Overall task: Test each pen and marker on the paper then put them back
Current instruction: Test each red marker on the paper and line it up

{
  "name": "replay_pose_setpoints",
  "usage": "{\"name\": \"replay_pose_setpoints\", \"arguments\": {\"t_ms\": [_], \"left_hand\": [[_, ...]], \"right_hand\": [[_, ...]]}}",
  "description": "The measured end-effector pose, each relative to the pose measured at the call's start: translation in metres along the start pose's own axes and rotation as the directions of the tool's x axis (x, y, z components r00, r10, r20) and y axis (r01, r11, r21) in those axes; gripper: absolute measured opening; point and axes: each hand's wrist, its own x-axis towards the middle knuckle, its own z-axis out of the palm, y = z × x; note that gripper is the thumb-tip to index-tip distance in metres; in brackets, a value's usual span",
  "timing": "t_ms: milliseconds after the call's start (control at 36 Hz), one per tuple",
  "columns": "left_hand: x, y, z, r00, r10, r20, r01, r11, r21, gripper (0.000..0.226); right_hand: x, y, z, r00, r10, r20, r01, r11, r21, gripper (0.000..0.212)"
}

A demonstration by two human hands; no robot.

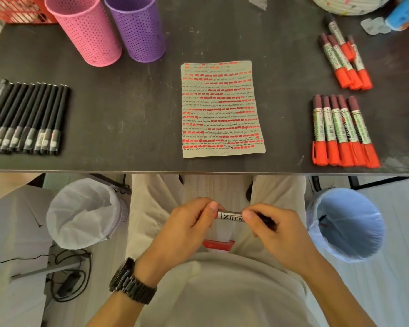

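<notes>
Left hand: the left hand [187, 223] was curled round the red end of a marker [230, 215], thumb on top; a black wristwatch [132, 282] sat on its wrist.
Right hand: the right hand [276, 230] pinched the marker's other, darker end between thumb and fingers.
Marker held: it lay crosswise between the two hands, over the lap and below the worktop [132, 128] edge, its silver label showing.
Paper: the sheet of paper [222, 109] lay in the middle of the worktop, covered in rows of red dashes and black scribbles.
Markers on worktop: a neat row of red-capped markers [342, 131] lay to the right of the paper; a looser bunch of markers [345, 60] lay beyond it.
Pens: a row of black pens [24, 116] lay side by side at the left edge.
Cups: a pink mesh cup [85, 29] and a purple mesh cup [137, 27] stood upright, just beside each other, at the far left.
Lap: a small red object [219, 245] rested there; what it was could not be told.
Floor: a white-lined bin [83, 213] stood at the left, a blue-lined bin [347, 223] at the right.
</notes>
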Motion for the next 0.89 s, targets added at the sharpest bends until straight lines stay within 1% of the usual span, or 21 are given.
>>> {"name": "replay_pose_setpoints", "arguments": {"t_ms": [83, 139, 194, 222, 278, 306, 333, 361, 389, 417, 472, 528, 556, 583, 639, 694, 778, 889], "left_hand": [[-0.002, 0.007, -0.005, 0.999, 0.03, -0.012, -0.029, 0.997, 0.07, 0.028], [-0.004, 0.012, -0.008, 0.998, 0.05, -0.023, -0.048, 0.994, 0.095, 0.027], [-0.007, 0.018, -0.012, 0.994, 0.101, -0.042, -0.094, 0.986, 0.138, 0.029], [-0.009, 0.022, -0.015, 0.987, 0.143, -0.066, -0.13, 0.976, 0.173, 0.032], [-0.01, 0.033, -0.024, 0.958, 0.242, -0.157, -0.208, 0.956, 0.207, 0.036], [-0.01, 0.04, -0.029, 0.934, 0.28, -0.224, -0.242, 0.953, 0.18, 0.036], [-0.008, 0.048, -0.034, 0.908, 0.297, -0.296, -0.277, 0.955, 0.109, 0.036], [-0.004, 0.058, -0.039, 0.89, 0.284, -0.356, -0.311, 0.95, -0.02, 0.034], [0.002, 0.068, -0.044, 0.889, 0.239, -0.391, -0.334, 0.922, -0.196, 0.032], [0.007, 0.078, -0.048, 0.899, 0.18, -0.4, -0.341, 0.86, -0.38, 0.03], [0.017, 0.097, -0.053, 0.944, 0.065, -0.323, -0.284, 0.659, -0.697, 0.031], [0.027, 0.111, -0.052, 0.97, 0.041, -0.239, -0.231, 0.451, -0.862, 0.039], [0.031, 0.116, -0.05, 0.974, 0.038, -0.222, -0.219, 0.379, -0.899, 0.044], [0.036, 0.12, -0.047, 0.973, 0.03, -0.229, -0.225, 0.338, -0.914, 0.046], [0.043, 0.127, -0.042, 0.963, 0.014, -0.269, -0.26, 0.311, -0.914, 0.048], [0.048, 0.135, -0.038, 0.962, 0.004, -0.272, -0.261, 0.294, -0.92, 0.048], [0.055, 0.145, -0.032, 0.966, 0.041, -0.256, -0.257, 0.278, -0.925, 0.047], [0.058, 0.157, -0.028, 0.968, 0.094, -0.231, -0.247, 0.23, -0.941, 0.046]], "right_hand": [[0.001, -0.003, 0.002, 1.0, -0.01, 0.003, 0.01, 0.999, -0.036, 0.017], [0.0, -0.006, 0.004, 1.0, -0.003, 0.013, 0.003, 1.0, -0.007, 0.017], [-0.001, -0.008, 0.006, 1.0, 0.005, 0.014, -0.006, 0.996, 0.09, 0.018], [-0.002, -0.009, 0.007, 1.0, 0.011, 0.006, -0.011, 0.986, 0.164, 0.023], [-0.004, -0.013, 0.01, 0.999, 0.035, -0.019, -0.027, 0.947, 0.321, 0.041], [-0.004, -0.015, 0.011, 0.998, 0.048, -0.027, -0.034, 0.921, 0.389, 0.051], [-0.004, -0.018, 0.013, 0.998, 0.062, -0.034, -0.04, 0.892, 0.45, 0.059], [-0.004, -0.022, 0.014, 0.996, 0.076, -0.041, -0.045, 0.862, 0.506, 0.061], [-0.003, -0.027, 0.016, 0.995, 0.088, -0.046, -0.048, 0.832, 0.552, 0.057], [-0.001, -0.031, 0.018, 0.994, 0.097, -0.045, -0.052, 0.809, 0.586, 0.049], [0.003, -0.041, 0.023, 0.993, 0.111, -0.034, -0.068, 0.789, 0.61, 0.037], [0.006, -0.054, 0.028, 0.989, 0.136, -0.05, -0.078, 0.791, 0.607, 0.035], [0.007, -0.06, 0.03, 0.985, 0.154, -0.079, -0.076, 0.796, 0.601, 0.037], [0.007, -0.066, 0.031, 0.978, 0.171, -0.12, -0.068, 0.805, 0.59, 0.036], [0.008, -0.076, 0.029, 0.961, 0.187, -0.205, -0.042, 0.829, 0.558, 0.031], [0.007, -0.085, 0.022, 0.944, 0.19, -0.269, -0.013, 0.837, 0.547, 0.025], [0.005, -0.096, 0.007, 0.925, 0.173, -0.338, 0.022, 0.864, 0.503, 0.03], [0.001, -0.106, -0.002, 0.886, 0.171, -0.432, 0.061, 0.878, 0.474, 0.032]]}}
